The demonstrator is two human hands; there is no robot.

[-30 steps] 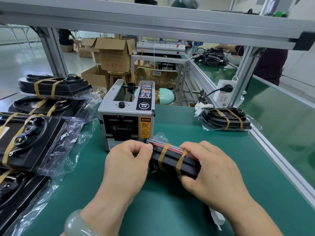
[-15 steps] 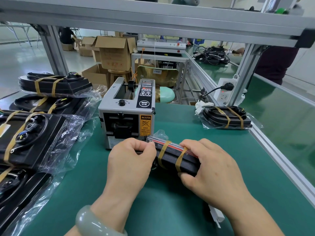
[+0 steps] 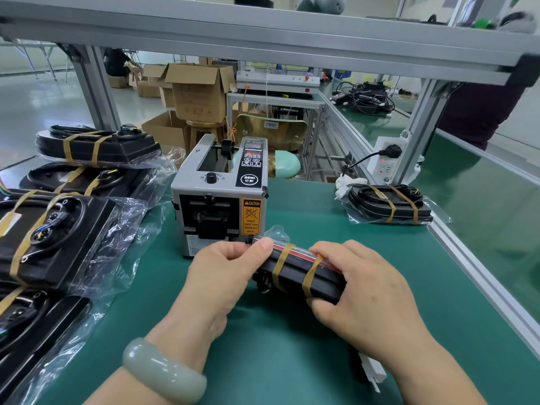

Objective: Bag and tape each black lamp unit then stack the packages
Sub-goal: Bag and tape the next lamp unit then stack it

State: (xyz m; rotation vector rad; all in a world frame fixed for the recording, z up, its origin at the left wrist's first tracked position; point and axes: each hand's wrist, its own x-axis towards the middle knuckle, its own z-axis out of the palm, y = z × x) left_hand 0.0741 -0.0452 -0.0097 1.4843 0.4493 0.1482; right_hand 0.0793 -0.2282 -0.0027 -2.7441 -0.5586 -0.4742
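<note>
Hardly anything is shifting: left hand (image 3: 225, 276) and right hand (image 3: 368, 290) are still gripping the taped lamp unit (image 3: 304, 273) at frame centre, before the tape dispenser (image 3: 219, 200). Taping is seemingly finishing; next is calling for stacking it with packages (image 3: 58, 238), frame left.

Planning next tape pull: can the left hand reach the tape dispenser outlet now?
Probably yes: left hand sits just before the tape dispenser, nothing between, though it grips the lamp package.

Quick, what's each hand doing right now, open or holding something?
Left hand: grips the left end of the taped lamp unit.
Right hand: grips the same unit's right end.
</note>
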